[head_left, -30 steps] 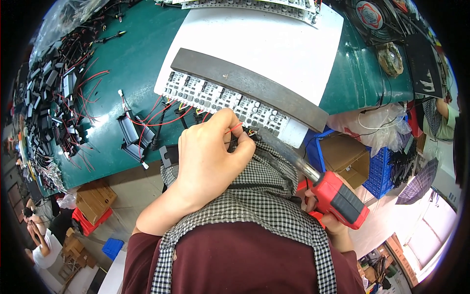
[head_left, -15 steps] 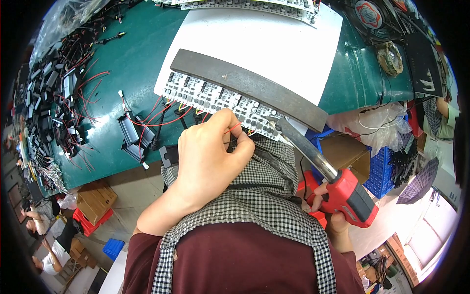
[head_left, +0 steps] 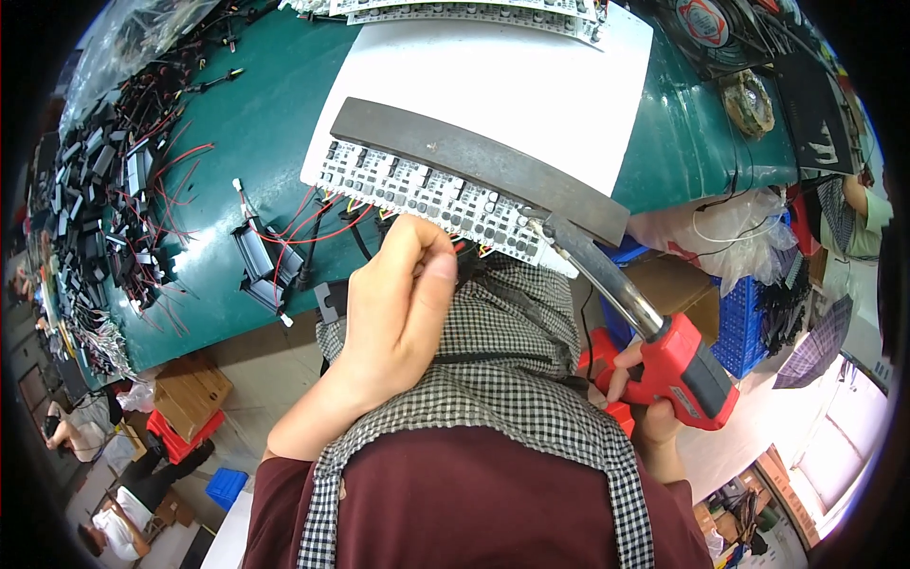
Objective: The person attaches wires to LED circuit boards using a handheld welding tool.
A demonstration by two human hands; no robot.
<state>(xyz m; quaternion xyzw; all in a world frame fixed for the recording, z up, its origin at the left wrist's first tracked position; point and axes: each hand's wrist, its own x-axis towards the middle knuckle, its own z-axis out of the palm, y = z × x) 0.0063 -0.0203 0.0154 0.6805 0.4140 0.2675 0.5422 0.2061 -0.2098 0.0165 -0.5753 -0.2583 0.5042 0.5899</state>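
A long white circuit board [head_left: 417,196] packed with small dark parts lies at the table's near edge, along the dark grey bar [head_left: 474,166]. My left hand [head_left: 403,294] is closed below the board's near edge, thumb against curled fingers; a bit of red wire [head_left: 461,247] shows at the fingertips. My right hand [head_left: 637,384] is closed round the handle of a red and black soldering gun [head_left: 697,375]. Its metal barrel slants up to the left, with the tip at the board's right part. Thin red and yellow wires hang from the board's near edge.
The bar and board rest partly on a white sheet [head_left: 502,81] on the green table [head_left: 256,114]. Black housings [head_left: 265,261] with red wires lie left of my hand, beside a large pile of them [head_left: 95,190]. More boards [head_left: 474,14] lie at the back; a fan [head_left: 701,24] stands far right.
My left hand has shifted slightly left and its fingers have curled in more. The soldering gun's tip has moved a little right and up along the board.
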